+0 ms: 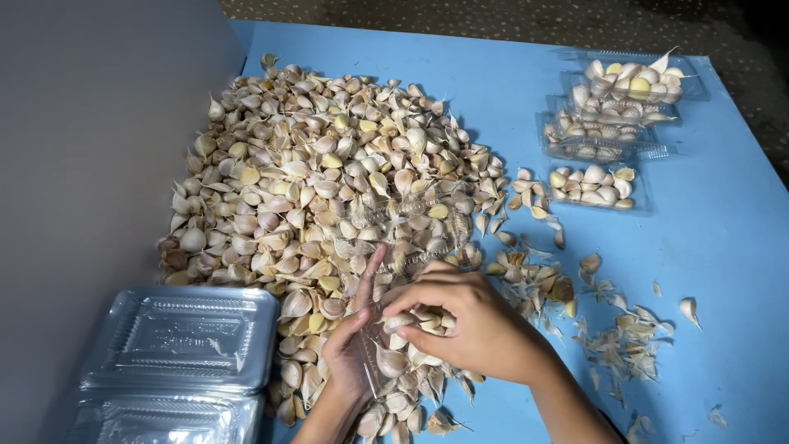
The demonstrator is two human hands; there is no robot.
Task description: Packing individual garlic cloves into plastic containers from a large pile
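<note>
The right hand (468, 321) is pinching garlic cloves (411, 316) into a clear box (390, 271) that the left hand (353, 345) is steadying with spread fingers, at the garlic pile's (320, 181) near edge. The blue table (723, 247) is carrying filled boxes (612, 123) at its far right corner, empty stacked boxes (185, 337) near left, beside a grey wall (90, 123).

Dry, papery, matt skins cover the garlic cloves (329, 181) heaped on a smooth, matt blue tabletop (723, 247). Near left, stacked clear plastic containers (185, 337) shine glossy; far right, filled clear plastic trays (612, 123) glint, and loose flaky peelings (625, 341) lie scattered.
</note>
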